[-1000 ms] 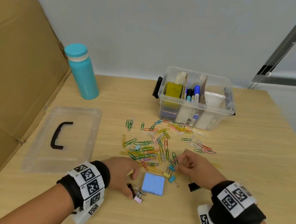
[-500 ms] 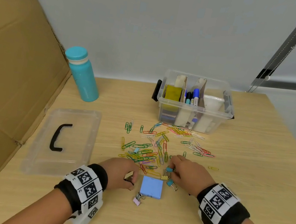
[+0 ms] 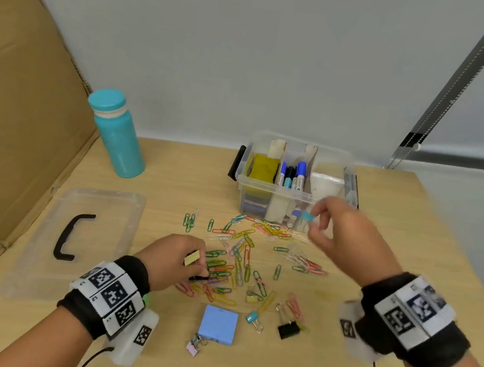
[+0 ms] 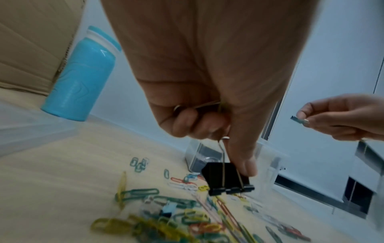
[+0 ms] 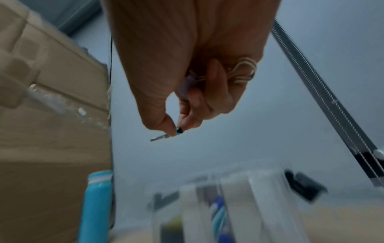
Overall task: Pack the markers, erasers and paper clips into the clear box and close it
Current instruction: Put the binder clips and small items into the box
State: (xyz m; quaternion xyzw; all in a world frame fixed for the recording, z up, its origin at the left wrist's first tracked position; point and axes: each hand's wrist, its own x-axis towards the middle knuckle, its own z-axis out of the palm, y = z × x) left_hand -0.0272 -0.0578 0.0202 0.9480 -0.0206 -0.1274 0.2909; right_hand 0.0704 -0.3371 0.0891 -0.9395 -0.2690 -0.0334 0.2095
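The clear box [image 3: 293,191] stands at the back of the table with markers [image 3: 291,175] and a yellow eraser [image 3: 263,167] in its compartments. Coloured paper clips [image 3: 237,262] lie scattered in front of it. My left hand [image 3: 194,266] rests low over the pile and grips a yellow binder clip [image 3: 191,259] and a black binder clip [image 4: 227,178]. My right hand [image 3: 315,223] is raised just in front of the box and pinches a blue binder clip [image 3: 308,216] between thumb and forefinger. Its curled fingers hold more clips [image 5: 243,70].
The clear lid [image 3: 76,239] with a black handle lies at the left. A teal bottle [image 3: 116,135] stands behind it beside a cardboard wall [image 3: 7,114]. A blue square pad [image 3: 218,324] and blue [image 3: 252,317], black [image 3: 289,329], pink [image 3: 193,347] binder clips lie near me.
My right hand lifted from the table by the blue pad and moved up toward the box with a blue clip. My left hand shifted forward into the clip pile, holding binder clips.
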